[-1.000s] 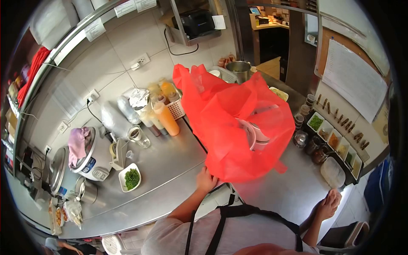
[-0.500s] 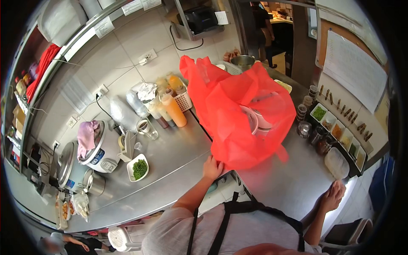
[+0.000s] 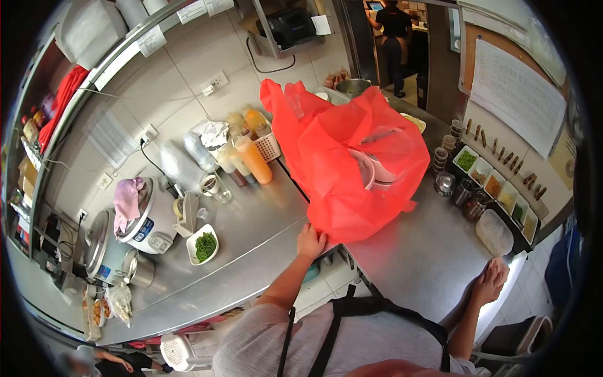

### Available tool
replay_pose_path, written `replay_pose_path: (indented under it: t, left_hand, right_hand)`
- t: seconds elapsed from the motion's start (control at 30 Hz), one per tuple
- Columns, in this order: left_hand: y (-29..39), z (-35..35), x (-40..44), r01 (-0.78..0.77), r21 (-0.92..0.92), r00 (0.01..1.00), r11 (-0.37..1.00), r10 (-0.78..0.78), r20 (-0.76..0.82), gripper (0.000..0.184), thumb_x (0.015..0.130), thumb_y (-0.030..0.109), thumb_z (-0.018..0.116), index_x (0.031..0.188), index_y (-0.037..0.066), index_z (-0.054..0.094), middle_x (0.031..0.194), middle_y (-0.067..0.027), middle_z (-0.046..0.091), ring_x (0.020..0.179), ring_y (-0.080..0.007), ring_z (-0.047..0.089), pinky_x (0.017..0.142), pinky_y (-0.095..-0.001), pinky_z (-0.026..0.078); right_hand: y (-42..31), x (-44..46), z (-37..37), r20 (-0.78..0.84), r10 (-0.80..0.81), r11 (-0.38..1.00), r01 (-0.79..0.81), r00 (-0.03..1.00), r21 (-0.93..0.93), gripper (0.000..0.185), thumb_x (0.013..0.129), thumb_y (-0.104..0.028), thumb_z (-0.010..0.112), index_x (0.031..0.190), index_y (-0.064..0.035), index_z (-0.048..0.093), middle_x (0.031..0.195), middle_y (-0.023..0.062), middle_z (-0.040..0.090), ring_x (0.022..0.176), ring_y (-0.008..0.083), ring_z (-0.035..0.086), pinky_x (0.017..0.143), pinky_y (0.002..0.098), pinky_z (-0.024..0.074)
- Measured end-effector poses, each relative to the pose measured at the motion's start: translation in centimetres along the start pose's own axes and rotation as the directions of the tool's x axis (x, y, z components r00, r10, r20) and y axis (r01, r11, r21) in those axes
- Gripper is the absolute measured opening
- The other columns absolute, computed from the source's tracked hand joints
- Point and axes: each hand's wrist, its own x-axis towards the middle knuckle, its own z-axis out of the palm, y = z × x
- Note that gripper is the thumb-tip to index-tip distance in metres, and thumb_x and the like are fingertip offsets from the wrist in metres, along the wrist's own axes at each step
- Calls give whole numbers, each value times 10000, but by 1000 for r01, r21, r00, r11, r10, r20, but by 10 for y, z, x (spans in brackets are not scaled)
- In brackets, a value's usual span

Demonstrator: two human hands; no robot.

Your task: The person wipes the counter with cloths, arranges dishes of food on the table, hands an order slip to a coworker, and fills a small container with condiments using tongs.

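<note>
A large red bag [image 3: 326, 169] stands on the steel counter [image 3: 402, 257], with round white containers [image 3: 370, 169] showing at its open side. Beside the bag's lower left corner, my left hand [image 3: 311, 241] rests on the counter's front edge; whether its fingers grip anything is unclear. My right hand [image 3: 489, 281] is at the right edge of the counter, fingers curled together, near a clear plastic container [image 3: 494, 232]. What it may hold cannot be made out. A white dish of chopped greens [image 3: 203, 245] sits left of my left hand.
Squeeze bottles [image 3: 253, 160] and a white basket [image 3: 267, 146] stand behind on the left. Rice cookers [image 3: 147, 217] are further left. Condiment trays [image 3: 496, 188] and jars [image 3: 468, 198] line the right. One person [image 3: 394, 41] stands beyond the doorway; another [image 3: 119, 361] is at lower left.
The view has shifted slightly. The person beyond the doorway has come fully into view. The red bag still stands in place, and both my hands stay near the counter edges.
</note>
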Motion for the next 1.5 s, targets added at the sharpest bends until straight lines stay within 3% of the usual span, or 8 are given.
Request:
replay_pose_path:
  t: [0.1, 0.3, 0.4, 0.6, 1.13, 1.27, 1.4, 1.5]
  left_hand:
    - [2, -1, 1, -13, -2, 1000, 1000, 13, -21, 364, 696, 267, 553, 990, 63, 487, 963, -162, 498, 834, -345, 507, 716, -416, 421]
    - [0, 0, -2, 1, -17, 1000, 1000, -1, -23, 362, 698, 271, 553, 982, 56, 486, 945, -156, 500, 829, -337, 508, 709, -412, 423]
    - [2, -2, -1, -9, -27, 1000, 1000, 9, -28, 367, 700, 272, 551, 987, 54, 482, 940, -152, 499, 826, -335, 508, 706, -410, 423]
    - [3, -4, 1, 9, -5, 1000, 1000, -9, 13, 361, 705, 272, 543, 987, 56, 477, 939, -152, 494, 826, -333, 505, 703, -412, 421]
    - [-7, -5, 3, -74, -66, 996, 995, 78, 51, 355, 701, 264, 539, 978, 50, 482, 914, -173, 485, 785, -348, 510, 671, -423, 430]
    - [-17, -4, 4, -123, -98, 989, 988, 130, 69, 429, 697, 336, 538, 998, 37, 470, 941, -176, 479, 798, -347, 513, 665, -415, 435]
    - [-28, -19, 16, -86, -254, 970, 963, 139, 198, 518, 680, 409, 559, 1032, 42, 459, 965, -167, 490, 789, -324, 534, 657, -386, 446]
    - [-41, -18, 27, -82, -344, 956, 936, 171, 239, 540, 678, 413, 573, 1054, 47, 449, 932, -142, 507, 744, -284, 549, 639, -352, 450]
  right_hand:
    - [7, 1, 13, -63, -31, 999, 33, 998, 32, 352, 699, -263, 574, 1049, -285, 536, 1236, 17, 404, 1065, 291, 413, 882, 405, 327]
    - [3, 2, 4, 7, -13, 998, 12, 1000, 54, 328, 716, -262, 547, 1044, -276, 544, 1234, 30, 409, 1076, 322, 401, 894, 428, 312]
    - [7, 2, 12, -81, -57, 998, 58, 995, 10, 375, 688, -232, 561, 1058, -284, 521, 1222, 11, 413, 1013, 295, 453, 844, 395, 363]
    - [7, 1, 10, -86, -61, 997, 58, 994, -41, 376, 695, -247, 551, 1067, -290, 518, 1231, -6, 404, 1006, 285, 460, 829, 396, 375]
    - [-1, -4, 9, -63, -19, 988, 9, 998, -157, 310, 819, -335, 440, 1120, -278, 486, 1223, 17, 422, 1021, 285, 456, 830, 387, 380]
    - [-22, -14, -10, -349, -68, 993, 97, 934, 65, 310, 833, -383, 413, 1122, -291, 477, 1186, 18, 448, 993, 275, 476, 797, 385, 397]
    - [-17, -18, 10, -90, 140, 974, -153, 986, -165, 305, 839, -396, 395, 1141, -373, 425, 1167, -1, 465, 984, 274, 483, 776, 385, 407]
    - [-15, -25, 20, -248, 68, 996, -79, 966, -36, 307, 837, -401, 397, 1143, -382, 416, 1160, -5, 469, 975, 278, 487, 768, 385, 411]
